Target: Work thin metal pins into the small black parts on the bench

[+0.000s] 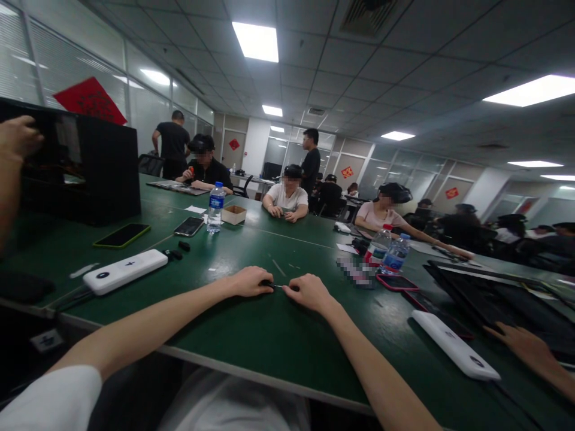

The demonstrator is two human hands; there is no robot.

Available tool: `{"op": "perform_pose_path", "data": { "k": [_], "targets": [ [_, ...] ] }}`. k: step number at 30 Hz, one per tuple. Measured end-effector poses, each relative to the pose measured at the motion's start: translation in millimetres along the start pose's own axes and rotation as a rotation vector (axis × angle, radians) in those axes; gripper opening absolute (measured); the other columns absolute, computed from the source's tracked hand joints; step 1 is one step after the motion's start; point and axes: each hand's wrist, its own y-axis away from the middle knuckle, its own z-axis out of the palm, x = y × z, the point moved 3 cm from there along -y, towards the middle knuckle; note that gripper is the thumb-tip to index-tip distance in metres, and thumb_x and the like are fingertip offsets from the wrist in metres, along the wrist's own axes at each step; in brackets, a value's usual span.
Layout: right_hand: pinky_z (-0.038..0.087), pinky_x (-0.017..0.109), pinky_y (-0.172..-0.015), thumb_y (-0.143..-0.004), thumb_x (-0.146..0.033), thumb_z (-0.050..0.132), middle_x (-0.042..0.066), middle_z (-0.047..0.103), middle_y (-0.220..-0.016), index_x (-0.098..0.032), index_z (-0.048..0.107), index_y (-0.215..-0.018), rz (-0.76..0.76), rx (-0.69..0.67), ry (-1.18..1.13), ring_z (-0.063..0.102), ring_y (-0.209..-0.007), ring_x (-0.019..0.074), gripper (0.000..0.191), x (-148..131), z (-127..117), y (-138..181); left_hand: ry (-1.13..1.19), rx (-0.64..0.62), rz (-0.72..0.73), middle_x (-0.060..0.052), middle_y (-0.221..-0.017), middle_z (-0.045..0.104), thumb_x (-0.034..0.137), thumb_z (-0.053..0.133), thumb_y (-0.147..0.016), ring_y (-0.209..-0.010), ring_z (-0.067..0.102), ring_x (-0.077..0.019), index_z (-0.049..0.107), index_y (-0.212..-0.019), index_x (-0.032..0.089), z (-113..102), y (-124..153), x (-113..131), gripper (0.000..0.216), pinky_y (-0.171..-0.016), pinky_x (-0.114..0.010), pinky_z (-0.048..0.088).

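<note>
- Near the front edge of the green table (242, 344), both bare hands are out in front, close together but apart, with a tiny thing between them.
- Left hand (251, 281): fingers closed on a small dark piece (268, 284). Too small for me to say what it is.
- Right hand (309, 291): fingers curled, thumb tip right by a thin shiny bit (279, 286) that sticks out from the dark piece. Can't tell if it's pinching that or just touching it.
- Off to the left there's a white power bank (126, 272) with a cable, a phone in a yellow-green case (122, 235), and another phone (189, 226) beside a water bottle (216, 209) with a blue cap. A small cardboard box (234, 215) sits just past the bottle.
- Far left, somebody else's hand (20, 136) is up at a big black computer case (108, 167).
- Over on the right: two more bottles (395, 254) standing together, a phone with a pinkish-red edge (398, 282) near them, and a second white power bank (456, 346) lying at a slant.
- Far right, another person's hand (525, 347) is by a black panel (503, 299).
- More people sit across the table, some in dark headgear.
</note>
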Motion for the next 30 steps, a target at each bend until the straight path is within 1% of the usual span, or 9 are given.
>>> {"op": "perform_pose_path", "data": {
  "k": [7,11,16,24,30],
  "targets": [
    [0.043,0.024,-0.068,-0.091,-0.060,0.033,0.005,0.072,-0.082,-0.024,0.073,-0.084,-0.011,-0.002,-0.013,0.064,-0.075,0.0165,0.054,0.8,0.4,0.0,0.014,0.007,0.011,-0.005,-0.095,0.067,0.043,0.052,-0.090,-0.085,0.062,-0.0192,0.062,-0.105,0.022,-1.3,0.7,2.0,0.028,-0.072,-0.026,0.043],
    [0.042,0.025,-0.071,-0.091,-0.059,0.034,0.005,0.072,-0.083,-0.024,0.073,-0.084,0.000,0.022,0.013,0.064,-0.077,0.0175,0.053,2.4,3.8,-1.0,0.001,0.009,0.008,-0.005,-0.095,0.067,0.043,0.052,-0.090,-0.084,0.062,-0.0194,0.062,-0.105,0.022,-1.0,0.5,2.8,0.028,-0.072,-0.026,0.043],
    [0.042,0.025,-0.071,-0.091,-0.059,0.033,0.005,0.072,-0.083,-0.024,0.073,-0.084,-0.010,0.036,0.009,0.064,-0.076,0.0171,0.053,2.9,5.5,-1.5,0.002,0.005,0.000,-0.006,-0.095,0.067,0.043,0.052,-0.090,-0.086,0.063,-0.0194,0.062,-0.106,0.022,-1.5,0.7,3.0,0.029,-0.073,-0.026,0.043],
    [0.042,0.024,-0.068,-0.091,-0.059,0.034,0.004,0.072,-0.081,-0.025,0.073,-0.084,-0.008,0.029,-0.007,0.064,-0.074,0.0170,0.053,1.6,3.6,-0.8,0.018,0.008,0.012,-0.005,-0.096,0.067,0.043,0.051,-0.090,-0.086,0.063,-0.0196,0.061,-0.107,0.022,-0.7,1.3,1.7,0.029,-0.072,-0.026,0.044],
    [0.043,0.025,-0.071,-0.091,-0.060,0.033,0.005,0.072,-0.083,-0.024,0.073,-0.085,-0.012,0.011,-0.021,0.064,-0.077,0.0172,0.054,1.1,1.3,-0.3,0.036,0.001,0.003,-0.006,-0.097,0.067,0.044,0.052,-0.090,-0.087,0.063,-0.0196,0.061,-0.108,0.023,-0.8,1.5,1.3,0.029,-0.074,-0.027,0.044]
  ]
}}
